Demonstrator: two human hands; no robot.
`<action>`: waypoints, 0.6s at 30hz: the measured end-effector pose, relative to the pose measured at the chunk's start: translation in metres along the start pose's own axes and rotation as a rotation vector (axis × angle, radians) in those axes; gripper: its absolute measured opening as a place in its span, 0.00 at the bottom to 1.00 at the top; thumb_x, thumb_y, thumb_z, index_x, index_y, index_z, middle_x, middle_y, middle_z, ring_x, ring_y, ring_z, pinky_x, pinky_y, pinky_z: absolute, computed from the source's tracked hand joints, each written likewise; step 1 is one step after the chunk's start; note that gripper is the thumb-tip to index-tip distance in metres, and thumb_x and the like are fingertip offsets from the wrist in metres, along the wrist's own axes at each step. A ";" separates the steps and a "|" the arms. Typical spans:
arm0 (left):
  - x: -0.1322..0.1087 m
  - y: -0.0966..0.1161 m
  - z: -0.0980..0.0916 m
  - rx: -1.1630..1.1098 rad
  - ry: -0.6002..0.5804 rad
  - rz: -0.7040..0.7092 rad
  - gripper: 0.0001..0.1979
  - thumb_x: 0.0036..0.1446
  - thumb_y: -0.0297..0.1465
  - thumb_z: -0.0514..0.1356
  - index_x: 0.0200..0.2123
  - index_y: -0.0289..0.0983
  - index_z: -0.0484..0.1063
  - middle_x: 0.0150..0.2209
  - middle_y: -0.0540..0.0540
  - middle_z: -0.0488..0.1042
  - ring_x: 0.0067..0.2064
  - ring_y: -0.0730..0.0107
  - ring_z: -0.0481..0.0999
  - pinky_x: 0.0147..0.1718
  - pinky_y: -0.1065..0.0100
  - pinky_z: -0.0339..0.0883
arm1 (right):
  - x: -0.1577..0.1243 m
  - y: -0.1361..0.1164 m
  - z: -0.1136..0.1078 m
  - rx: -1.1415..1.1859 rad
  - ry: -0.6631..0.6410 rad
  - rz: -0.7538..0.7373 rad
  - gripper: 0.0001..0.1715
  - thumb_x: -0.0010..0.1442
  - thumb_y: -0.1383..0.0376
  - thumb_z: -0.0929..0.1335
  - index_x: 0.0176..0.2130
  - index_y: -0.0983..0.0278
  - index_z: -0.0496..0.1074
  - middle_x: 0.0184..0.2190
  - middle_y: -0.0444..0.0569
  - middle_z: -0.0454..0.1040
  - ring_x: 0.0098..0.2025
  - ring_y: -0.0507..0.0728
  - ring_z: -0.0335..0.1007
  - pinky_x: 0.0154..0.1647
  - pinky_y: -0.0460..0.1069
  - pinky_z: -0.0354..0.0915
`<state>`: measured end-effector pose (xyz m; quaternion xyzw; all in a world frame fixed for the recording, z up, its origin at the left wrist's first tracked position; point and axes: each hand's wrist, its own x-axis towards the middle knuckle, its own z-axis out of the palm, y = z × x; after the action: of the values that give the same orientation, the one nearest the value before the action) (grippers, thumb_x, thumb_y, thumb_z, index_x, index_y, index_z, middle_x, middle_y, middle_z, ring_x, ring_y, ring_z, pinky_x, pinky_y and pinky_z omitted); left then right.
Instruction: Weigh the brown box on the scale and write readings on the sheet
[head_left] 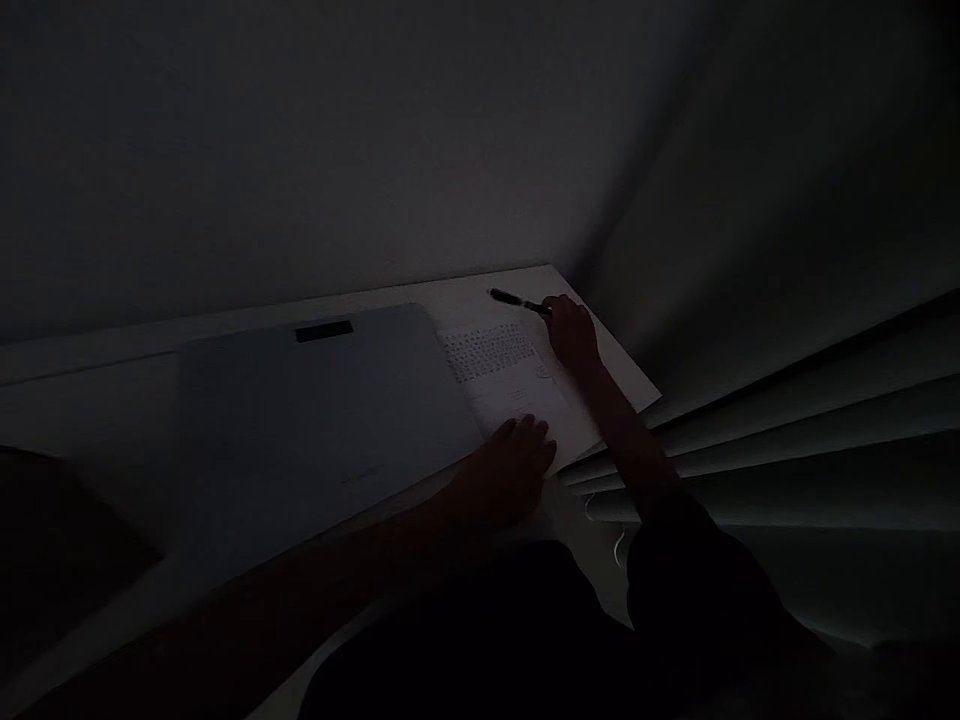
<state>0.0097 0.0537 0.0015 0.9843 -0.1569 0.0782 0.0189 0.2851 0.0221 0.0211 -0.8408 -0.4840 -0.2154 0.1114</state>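
The light is very dim. My right hand (571, 330) is closed around one end of a dark pen (517, 301) with a lighter band near its middle. The pen points left, above the far part of a white sheet of paper (525, 390). Rows of small dark marks cover the sheet's upper part, too dim to read. My left hand (517, 462) rests on the sheet's near edge with its fingers stretched out and a little apart, holding nothing. Both hands are in deep shadow, so fine finger detail is hidden.
Left of the paper lies a large flat grey panel (315, 430) with a dark rectangle near its far edge. Both are on a white tabletop (457, 292) against a wall (315, 150). Folded curtains (810, 420) hang close on the right. A dark object (60, 540) is at the left.
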 end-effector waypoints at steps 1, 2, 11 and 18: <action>0.000 0.000 0.001 0.000 0.001 0.000 0.26 0.70 0.36 0.47 0.66 0.30 0.61 0.68 0.33 0.58 0.68 0.43 0.59 0.64 0.48 0.55 | 0.000 0.002 0.001 0.054 0.051 0.024 0.16 0.73 0.62 0.59 0.50 0.68 0.70 0.44 0.58 0.74 0.44 0.61 0.70 0.42 0.53 0.60; -0.001 0.000 0.001 -0.001 0.003 0.002 0.26 0.70 0.36 0.47 0.66 0.30 0.61 0.68 0.33 0.58 0.68 0.43 0.59 0.65 0.48 0.55 | -0.001 0.003 0.002 0.120 0.098 0.045 0.17 0.73 0.60 0.59 0.50 0.68 0.69 0.42 0.57 0.74 0.41 0.59 0.70 0.41 0.52 0.61; -0.001 -0.002 0.002 -0.022 0.013 0.018 0.26 0.71 0.36 0.47 0.66 0.30 0.60 0.69 0.33 0.57 0.69 0.42 0.58 0.64 0.47 0.54 | -0.010 0.004 -0.004 0.694 0.245 0.196 0.16 0.68 0.51 0.61 0.39 0.62 0.60 0.21 0.41 0.63 0.22 0.50 0.59 0.25 0.45 0.54; -0.001 -0.001 0.006 -0.044 0.020 -0.002 0.26 0.70 0.35 0.46 0.66 0.31 0.61 0.68 0.34 0.57 0.69 0.43 0.58 0.64 0.47 0.54 | -0.007 -0.008 -0.006 1.252 -0.195 0.267 0.23 0.60 0.48 0.64 0.29 0.64 0.65 0.16 0.43 0.64 0.16 0.48 0.57 0.18 0.44 0.54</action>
<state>0.0099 0.0542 -0.0044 0.9830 -0.1573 0.0845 0.0421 0.2741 0.0184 0.0234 -0.6854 -0.4172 0.2006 0.5620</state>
